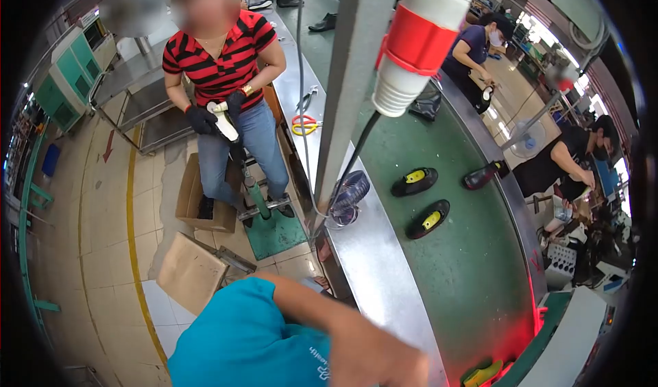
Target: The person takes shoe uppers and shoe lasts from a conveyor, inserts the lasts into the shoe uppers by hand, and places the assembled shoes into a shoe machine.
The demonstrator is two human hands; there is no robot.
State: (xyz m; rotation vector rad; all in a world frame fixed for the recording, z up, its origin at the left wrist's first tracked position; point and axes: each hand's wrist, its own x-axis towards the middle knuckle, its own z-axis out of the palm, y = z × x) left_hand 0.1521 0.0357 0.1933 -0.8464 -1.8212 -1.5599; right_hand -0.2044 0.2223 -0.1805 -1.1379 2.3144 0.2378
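A bare forearm in a teal sleeve (233,325) crosses the bottom of the view. It ends in my left hand (384,359), large, close to the camera and blurred by motion. Its fingers are cut off by the lower edge, so their pose and anything in them are hidden. The hand appears in front of the metal edge (380,267) of a green conveyor belt (473,277). Two dark shoes, a far one (415,180) and a nearer one (428,219), lie on that belt with yellow pieces inside. My right hand is out of the frame.
A grey post (346,79) and hanging red-and-white plug (418,41) stand before the belt. Scissors (303,125) lie on its edge. A seated person in a striped shirt (219,58) holds a white-soled shoe (225,123) in gloved hands. Another dark shoe (483,175) sits across.
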